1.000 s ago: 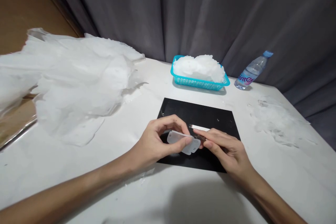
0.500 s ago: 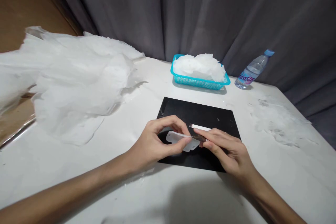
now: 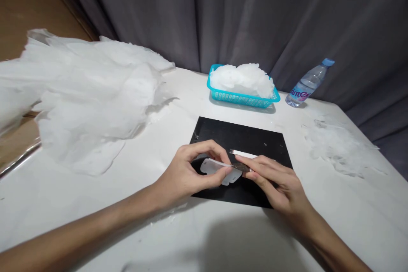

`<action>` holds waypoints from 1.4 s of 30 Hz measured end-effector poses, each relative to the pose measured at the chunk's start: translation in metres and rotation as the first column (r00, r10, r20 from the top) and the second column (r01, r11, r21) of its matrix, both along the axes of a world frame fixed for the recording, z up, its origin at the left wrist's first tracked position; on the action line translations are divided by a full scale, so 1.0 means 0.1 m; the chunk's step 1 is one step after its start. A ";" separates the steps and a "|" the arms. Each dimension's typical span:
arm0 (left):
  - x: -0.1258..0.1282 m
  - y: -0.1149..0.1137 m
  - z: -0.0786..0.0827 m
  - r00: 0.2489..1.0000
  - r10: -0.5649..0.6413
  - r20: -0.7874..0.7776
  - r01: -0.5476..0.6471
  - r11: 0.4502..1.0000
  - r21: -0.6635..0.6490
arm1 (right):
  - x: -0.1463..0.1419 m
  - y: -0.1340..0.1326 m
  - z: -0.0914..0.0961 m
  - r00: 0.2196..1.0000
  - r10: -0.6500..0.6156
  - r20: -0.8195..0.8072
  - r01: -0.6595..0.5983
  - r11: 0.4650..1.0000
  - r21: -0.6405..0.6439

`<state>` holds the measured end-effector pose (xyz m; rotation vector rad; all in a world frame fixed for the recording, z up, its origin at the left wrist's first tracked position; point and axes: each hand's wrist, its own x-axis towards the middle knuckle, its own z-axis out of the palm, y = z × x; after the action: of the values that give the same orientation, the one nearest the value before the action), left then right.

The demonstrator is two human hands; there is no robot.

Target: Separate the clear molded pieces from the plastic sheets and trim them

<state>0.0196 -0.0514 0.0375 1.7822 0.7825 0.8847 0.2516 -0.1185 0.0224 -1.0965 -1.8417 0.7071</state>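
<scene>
My left hand pinches a small translucent white plastic piece just above a black mat on the white table. My right hand is closed on a thin dark blade-like tool, whose tip touches the piece's right edge. A narrow white strip lies on the mat just behind my fingers.
A turquoise basket heaped with white plastic pieces stands behind the mat. A water bottle lies at the back right. A big pile of white film fills the left. Thin scraps lie on the right. Grey curtain behind.
Both hands stay at the same spot on the mat; the plastic piece has tilted slightly in my left fingers. The view has shifted a little.
</scene>
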 end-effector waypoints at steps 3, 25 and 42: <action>0.00 0.00 -0.01 1.000 0.007 0.000 -0.007 1.000 0.011 | 0.01 0.00 -0.01 1.000 -0.002 0.009 0.002 1.000 -0.006; 0.00 0.00 0.04 1.000 -0.010 -0.015 0.009 1.000 -0.004 | 0.30 0.17 0.04 0.967 -0.249 0.049 0.252 0.964 -0.079; -0.02 0.01 0.01 0.999 -0.049 0.019 0.049 0.999 -0.005 | 0.34 0.18 -0.01 0.970 -0.179 0.164 0.183 0.983 -0.008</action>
<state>0.0176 -0.0508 0.0388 1.7787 0.7255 0.8656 0.2851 -0.1004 0.0210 -1.3525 -1.8422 0.5473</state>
